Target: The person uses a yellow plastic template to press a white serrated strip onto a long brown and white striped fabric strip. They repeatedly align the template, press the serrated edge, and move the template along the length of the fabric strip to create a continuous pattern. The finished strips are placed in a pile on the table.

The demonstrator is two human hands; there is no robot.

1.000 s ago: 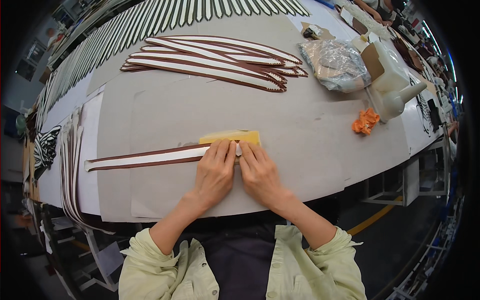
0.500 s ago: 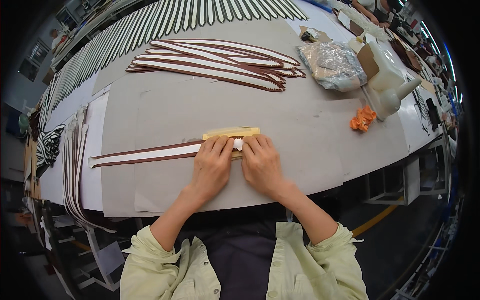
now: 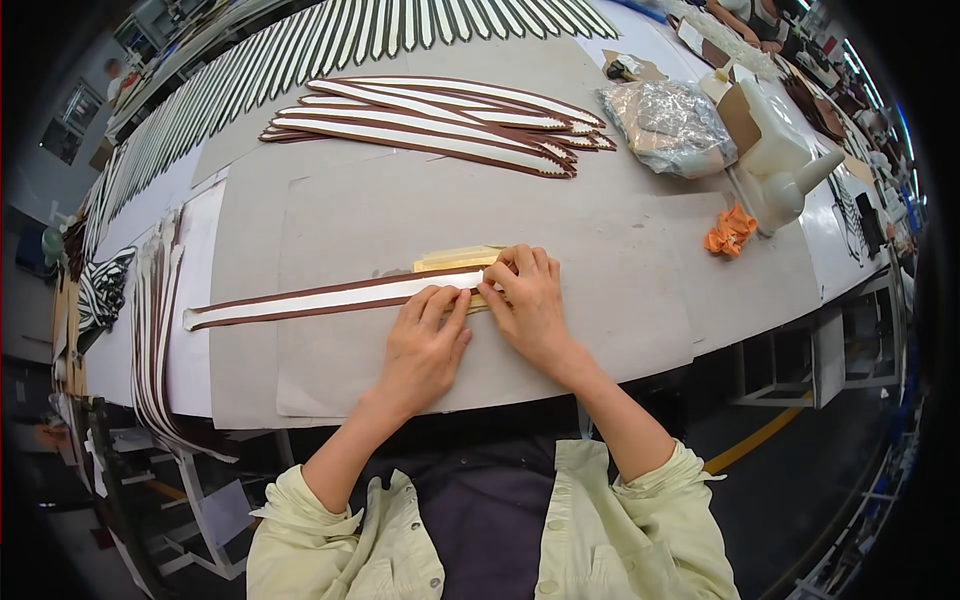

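A long brown strap [image 3: 330, 300] with a white middle band lies across the table, its right end between my two hands. My right hand [image 3: 530, 308] pinches that end between bent fingers and thumb; the tip is hidden under them. With curled fingers, my left hand [image 3: 422, 345] grips the near edge of the strap just left of there. A pale yellow block or pad [image 3: 455, 260] sits beneath this end, and shows past the far and near edges of the strap.
Several similar straps [image 3: 430, 125] are piled farther back. More hang over the front edge at left [image 3: 155, 330]. Black-and-white strips [image 3: 400, 28] line the far side. At right are a plastic bag [image 3: 670, 130], an orange crumpled cloth [image 3: 730, 232] and a whitish spouted bottle [image 3: 780, 200].
My right hand has shifted up and slightly right, its fingers now pinching the strap end. My left hand has drawn back toward me, from over the strap to its near edge.
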